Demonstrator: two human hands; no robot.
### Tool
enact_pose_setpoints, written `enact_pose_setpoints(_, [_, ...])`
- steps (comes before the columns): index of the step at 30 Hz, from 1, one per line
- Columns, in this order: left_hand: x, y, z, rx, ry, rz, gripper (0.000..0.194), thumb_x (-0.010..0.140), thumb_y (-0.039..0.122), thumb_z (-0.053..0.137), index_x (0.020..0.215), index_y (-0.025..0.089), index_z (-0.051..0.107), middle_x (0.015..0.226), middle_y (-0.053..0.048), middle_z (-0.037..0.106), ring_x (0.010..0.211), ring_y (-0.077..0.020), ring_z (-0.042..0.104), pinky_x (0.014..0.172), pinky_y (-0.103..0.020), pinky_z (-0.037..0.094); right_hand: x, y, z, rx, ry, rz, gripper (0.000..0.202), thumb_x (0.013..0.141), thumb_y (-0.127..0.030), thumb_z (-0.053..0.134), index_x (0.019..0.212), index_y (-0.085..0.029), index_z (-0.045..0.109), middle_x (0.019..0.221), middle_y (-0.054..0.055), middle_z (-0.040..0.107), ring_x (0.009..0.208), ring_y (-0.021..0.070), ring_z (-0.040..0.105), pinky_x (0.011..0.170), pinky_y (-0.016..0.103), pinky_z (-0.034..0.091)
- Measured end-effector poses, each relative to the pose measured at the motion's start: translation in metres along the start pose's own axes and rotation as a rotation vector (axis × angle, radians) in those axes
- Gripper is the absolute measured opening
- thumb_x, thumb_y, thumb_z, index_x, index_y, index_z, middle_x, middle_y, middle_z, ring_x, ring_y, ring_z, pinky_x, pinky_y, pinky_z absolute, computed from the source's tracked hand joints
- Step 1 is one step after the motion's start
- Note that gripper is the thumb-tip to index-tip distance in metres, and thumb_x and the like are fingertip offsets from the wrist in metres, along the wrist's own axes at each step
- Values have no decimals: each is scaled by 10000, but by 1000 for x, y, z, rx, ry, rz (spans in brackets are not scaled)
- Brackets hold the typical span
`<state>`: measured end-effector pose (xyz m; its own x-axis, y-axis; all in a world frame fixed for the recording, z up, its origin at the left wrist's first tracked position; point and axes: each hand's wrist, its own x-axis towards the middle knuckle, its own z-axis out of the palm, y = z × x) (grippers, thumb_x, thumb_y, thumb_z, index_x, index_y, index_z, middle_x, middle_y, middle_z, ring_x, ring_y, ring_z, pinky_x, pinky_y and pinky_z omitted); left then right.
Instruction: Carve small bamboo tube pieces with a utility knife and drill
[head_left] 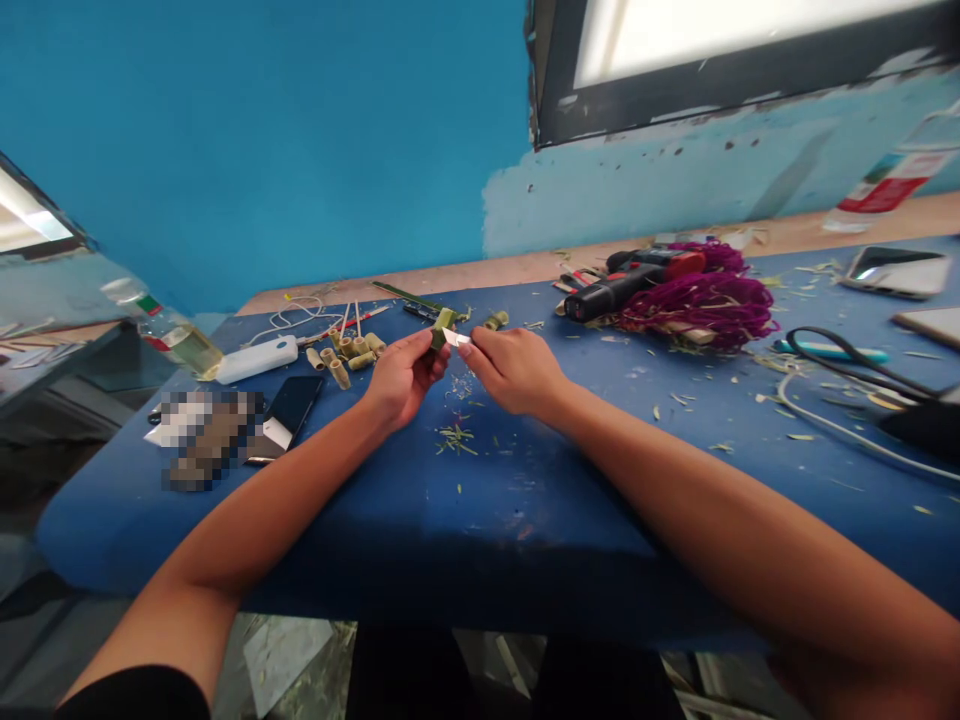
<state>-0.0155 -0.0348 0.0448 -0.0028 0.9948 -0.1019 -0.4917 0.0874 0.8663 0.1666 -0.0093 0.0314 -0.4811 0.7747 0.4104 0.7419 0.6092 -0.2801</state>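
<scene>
My left hand (403,378) is closed around a short green piece of bamboo (444,322), held up above the table. In my right hand (521,368) is a knife, its handle hidden by the fingers; the pale blade (454,339) lies against the bamboo piece. Below the hands, thin green shavings (456,438) are scattered on the blue tabletop. Several short cut bamboo tubes (341,350) lie in a heap left of my left hand. Another bamboo tube (496,320) rests just behind my right hand.
A black power drill (611,292) and bundled purple cord (697,305) lie at the right back. Phones (295,405), a white device (257,359) and a bottle (169,330) stand or lie left. A white cable (832,425) crosses the right side of the table (570,520).
</scene>
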Motion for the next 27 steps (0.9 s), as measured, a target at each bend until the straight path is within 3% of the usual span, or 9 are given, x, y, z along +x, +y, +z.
enact_pose_setpoints(14, [-4, 2, 2, 97, -77, 42, 395, 1105, 112, 562, 738, 121, 707, 638, -14, 602, 551, -68, 492, 566, -184, 384, 0, 1, 3, -33, -33, 9, 533, 1140, -554, 302, 941, -214, 660, 840, 102, 713, 714, 210, 533, 689, 365, 182])
enact_pose_setpoints(19, [-12, 6, 6, 79, -103, 31, 360, 1082, 137, 594, 749, 103, 726, 698, -49, 648, 549, -62, 497, 557, -200, 387, 12, 30, 0, -27, 138, 131, 517, 1156, -534, 285, 925, -231, 634, 799, 97, 682, 677, 213, 507, 682, 375, 187])
enact_pose_setpoints(22, [-16, 7, 8, 62, -146, 3, 291, 1082, 170, 598, 879, 88, 789, 729, -60, 675, 557, -71, 516, 563, -218, 395, 15, 49, -5, -10, 269, 234, 476, 1149, -509, 284, 859, -247, 557, 752, 90, 638, 660, 213, 485, 676, 380, 195])
enact_pose_setpoints(24, [-14, 6, 7, 56, -145, -15, 246, 1079, 177, 600, 974, 91, 806, 754, -66, 701, 563, -79, 528, 574, -228, 408, 13, 50, -7, 33, 283, 187, 446, 1128, -530, 302, 821, -263, 484, 710, 69, 589, 650, 205, 463, 676, 377, 208])
enact_pose_setpoints(27, [-9, 4, 4, 55, -129, -18, 244, 1083, 144, 572, 946, 110, 771, 762, -65, 715, 562, -80, 533, 577, -228, 401, 7, 35, -5, 129, 191, 23, 439, 1100, -574, 307, 806, -273, 431, 674, 39, 536, 644, 193, 440, 674, 365, 243])
